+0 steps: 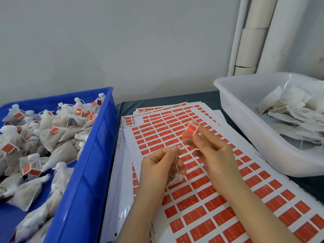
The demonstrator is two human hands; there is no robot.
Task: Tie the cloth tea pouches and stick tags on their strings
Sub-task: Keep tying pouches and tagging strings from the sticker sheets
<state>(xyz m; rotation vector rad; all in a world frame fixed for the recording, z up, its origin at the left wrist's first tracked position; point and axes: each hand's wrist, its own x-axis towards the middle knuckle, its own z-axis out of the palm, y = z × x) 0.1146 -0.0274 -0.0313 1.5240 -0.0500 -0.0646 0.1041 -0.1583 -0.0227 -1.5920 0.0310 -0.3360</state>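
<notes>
My left hand point(158, 165) pinches a thin white string point(176, 160) above the sticker sheets, and a small white cloth pouch point(177, 178) hangs under its fingers, mostly hidden. My right hand point(208, 151) is just to the right and slightly higher, pinching a red tag point(192, 128) at its fingertips. Both hands hover over a white sheet of red tag stickers point(219, 199).
A blue crate point(87, 172) on the left holds several tied pouches with red tags. A white plastic tub point(245, 123) at the right holds flat untied pouches. More sticker sheets point(157, 111) lie stacked behind on a dark table. White pipes point(252, 41) stand at the wall.
</notes>
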